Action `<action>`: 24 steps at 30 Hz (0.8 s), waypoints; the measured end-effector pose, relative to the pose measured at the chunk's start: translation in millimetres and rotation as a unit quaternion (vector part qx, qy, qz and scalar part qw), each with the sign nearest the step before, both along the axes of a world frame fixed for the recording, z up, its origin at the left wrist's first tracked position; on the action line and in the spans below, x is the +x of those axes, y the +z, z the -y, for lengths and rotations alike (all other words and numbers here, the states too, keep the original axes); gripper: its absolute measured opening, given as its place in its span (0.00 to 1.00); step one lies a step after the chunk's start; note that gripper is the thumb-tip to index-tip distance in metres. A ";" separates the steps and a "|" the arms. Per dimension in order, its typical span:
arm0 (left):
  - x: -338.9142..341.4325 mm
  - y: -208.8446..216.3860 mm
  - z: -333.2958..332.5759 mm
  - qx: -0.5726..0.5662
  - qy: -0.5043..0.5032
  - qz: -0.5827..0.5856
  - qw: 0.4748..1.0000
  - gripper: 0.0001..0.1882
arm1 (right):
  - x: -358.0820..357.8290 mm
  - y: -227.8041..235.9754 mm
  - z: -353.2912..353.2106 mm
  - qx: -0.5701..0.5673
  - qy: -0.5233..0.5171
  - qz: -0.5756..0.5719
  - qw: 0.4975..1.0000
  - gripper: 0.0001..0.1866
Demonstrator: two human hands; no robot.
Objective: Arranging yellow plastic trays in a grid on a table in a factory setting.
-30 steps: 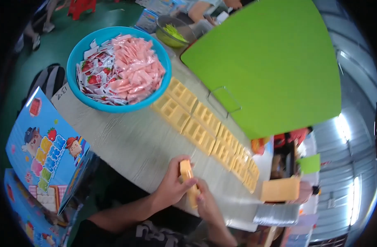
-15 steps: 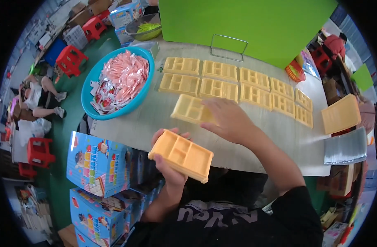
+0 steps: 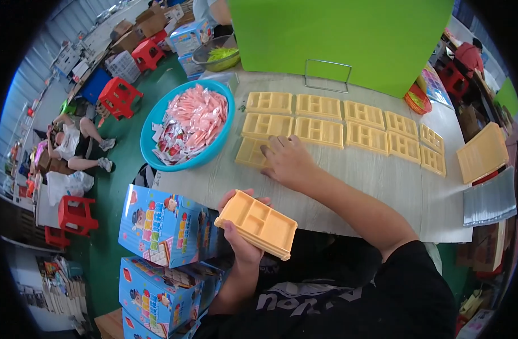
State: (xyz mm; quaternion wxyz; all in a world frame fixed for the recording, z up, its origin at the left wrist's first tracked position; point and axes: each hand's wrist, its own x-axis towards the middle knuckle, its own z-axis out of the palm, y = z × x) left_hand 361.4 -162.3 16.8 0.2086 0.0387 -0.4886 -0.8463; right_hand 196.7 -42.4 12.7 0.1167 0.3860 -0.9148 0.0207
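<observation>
gripping a stack of moulded orange trays [image 3: 258,224], left hand [image 3: 240,237], right hand [image 3: 287,162] flat on tray [image 3: 252,153]

Bright, even daylight fills the scene, with only soft shadows under the hands. The middle is sharp. Straight edges bend toward the rim, where black corners close in and detail smears.

Small stack, perhaps, of orange compartment trays [image 3: 258,224] tilted; another tray [image 3: 251,153] flat on the table.
</observation>
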 end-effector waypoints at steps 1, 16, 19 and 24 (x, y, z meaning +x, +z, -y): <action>-2.3 -0.2 -0.9 0.000 -0.005 -0.002 1.000 0.36 | 2.7 0.4 -2.8 -0.044 0.005 0.001 0.999 0.30; -24.3 -26.0 -10.2 0.038 -0.014 -0.116 0.992 0.34 | 105.7 66.9 -50.3 -0.115 0.093 0.342 0.928 0.40; -19.3 -26.5 -3.7 -0.032 -0.083 -0.106 0.990 0.39 | 112.7 67.2 -50.2 -0.132 0.103 0.374 0.912 0.37; -15.4 -35.4 -0.5 0.003 -0.072 -0.111 0.991 0.39 | 112.2 65.8 -42.5 -0.103 0.109 0.385 0.911 0.34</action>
